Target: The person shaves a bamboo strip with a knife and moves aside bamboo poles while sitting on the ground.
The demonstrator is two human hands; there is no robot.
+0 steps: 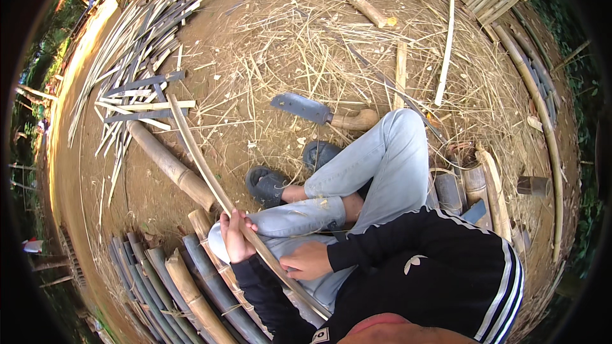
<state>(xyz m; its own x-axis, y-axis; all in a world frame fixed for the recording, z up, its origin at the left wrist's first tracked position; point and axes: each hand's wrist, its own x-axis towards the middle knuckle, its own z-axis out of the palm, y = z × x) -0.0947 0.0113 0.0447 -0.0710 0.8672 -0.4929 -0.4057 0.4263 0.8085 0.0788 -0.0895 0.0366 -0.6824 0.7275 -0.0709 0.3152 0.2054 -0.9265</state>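
Note:
A long split bamboo strip (207,172) slants across my lap, from the ground at upper left down toward my body. My left hand (237,237) is wrapped round it above my knee. Close to the strip's lower part, my right hand (308,260) is closed, its fingers curled beside the strip's edge. A small dark bit shows at those fingers, but what they hold cannot be made out. Beyond my sandals (266,185) a machete (303,108) with a broad dark blade and a thick wooden handle lies on the shavings.
A bamboo pole (172,164) lies left of my feet. Several more bamboo poles (191,286) are stacked at lower left. Farther off is a heap of cut strips (137,51). Short bamboo sections (475,181) stand at my right. Shavings (274,64) cover the ground ahead.

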